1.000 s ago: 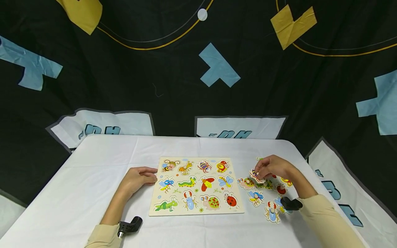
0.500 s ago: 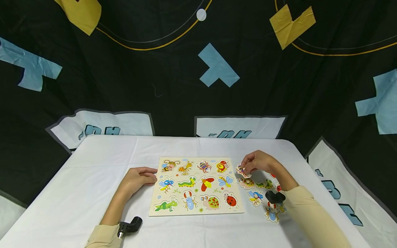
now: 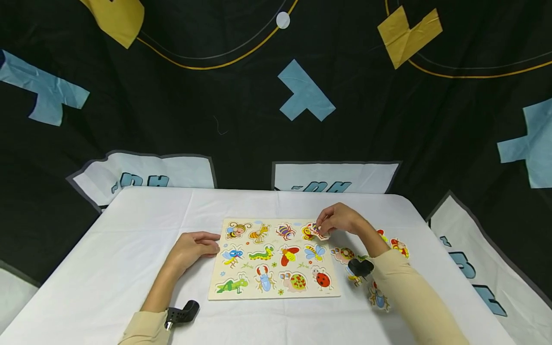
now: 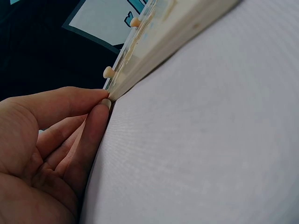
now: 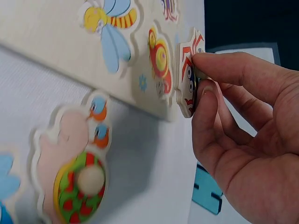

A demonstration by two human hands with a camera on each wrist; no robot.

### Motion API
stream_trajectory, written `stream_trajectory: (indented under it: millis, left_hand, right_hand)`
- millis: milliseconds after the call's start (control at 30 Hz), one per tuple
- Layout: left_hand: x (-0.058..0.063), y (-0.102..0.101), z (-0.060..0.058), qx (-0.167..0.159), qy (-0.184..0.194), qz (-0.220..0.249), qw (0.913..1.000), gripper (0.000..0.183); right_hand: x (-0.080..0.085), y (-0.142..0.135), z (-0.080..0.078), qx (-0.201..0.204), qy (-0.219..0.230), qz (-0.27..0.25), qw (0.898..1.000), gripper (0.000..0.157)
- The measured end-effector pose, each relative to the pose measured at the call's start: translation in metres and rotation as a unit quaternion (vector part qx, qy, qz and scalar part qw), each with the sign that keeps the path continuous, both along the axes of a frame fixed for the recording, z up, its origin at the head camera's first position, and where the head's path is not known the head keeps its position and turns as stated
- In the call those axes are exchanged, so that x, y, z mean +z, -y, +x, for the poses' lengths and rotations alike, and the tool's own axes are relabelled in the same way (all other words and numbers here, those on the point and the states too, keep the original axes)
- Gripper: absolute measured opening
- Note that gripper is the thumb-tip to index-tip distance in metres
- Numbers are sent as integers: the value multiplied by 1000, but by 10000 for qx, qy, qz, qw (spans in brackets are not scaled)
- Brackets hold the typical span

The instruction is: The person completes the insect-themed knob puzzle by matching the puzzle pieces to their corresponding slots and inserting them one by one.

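Observation:
On the white tablecloth lies a wooden puzzle board (image 3: 239, 295) printed with colourful insects. My left hand (image 3: 191, 250) is at its left edge; in the left wrist view the thumb and index fingertips pinch that edge, beside upright wooden knobs (image 4: 109, 72). Over the board's upper right corner, my right hand (image 3: 343, 219) pinches a spider puzzle piece (image 5: 185, 77) by its knob. The piece is tilted, seen nearly edge-on in the right wrist view, and overlaps the red and yellow butterfly picture (image 5: 160, 60).
Right of the board lie several loose knobbed pieces: a snail piece (image 5: 77, 154), a stag beetle piece (image 3: 378, 298) and a red and yellow butterfly piece (image 3: 400, 247). My right forearm covers others. A black curtain (image 3: 241, 124) hangs behind the table.
My right hand has carried the spider piece leftward from the loose pieces to the board's upper right corner. My left hand has stayed at the board's left edge.

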State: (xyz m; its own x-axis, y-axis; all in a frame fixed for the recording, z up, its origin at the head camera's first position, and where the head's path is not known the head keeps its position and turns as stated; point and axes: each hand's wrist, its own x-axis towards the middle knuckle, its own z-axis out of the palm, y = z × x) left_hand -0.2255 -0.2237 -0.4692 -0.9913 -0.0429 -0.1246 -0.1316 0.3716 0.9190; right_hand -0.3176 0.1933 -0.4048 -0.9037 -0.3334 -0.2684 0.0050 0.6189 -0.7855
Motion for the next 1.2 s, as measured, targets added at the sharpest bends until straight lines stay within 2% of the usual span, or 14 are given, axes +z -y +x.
stream_trajectory:
  millis: [533, 933, 1200]
  left_hand:
    - [2, 0, -1, 19, 31, 28, 10000, 42]
    - [3, 0, 0, 73, 38, -128, 9999, 40]
    - [1, 0, 0, 19, 37, -37, 10000, 39]
  right_hand:
    - [-8, 37, -12, -112, -147, 5, 9998, 16]
    - [-7, 55, -12, -205, -246, 238, 9992, 15]
    - [-14, 67, -13, -140, -298, 342, 9989, 12]
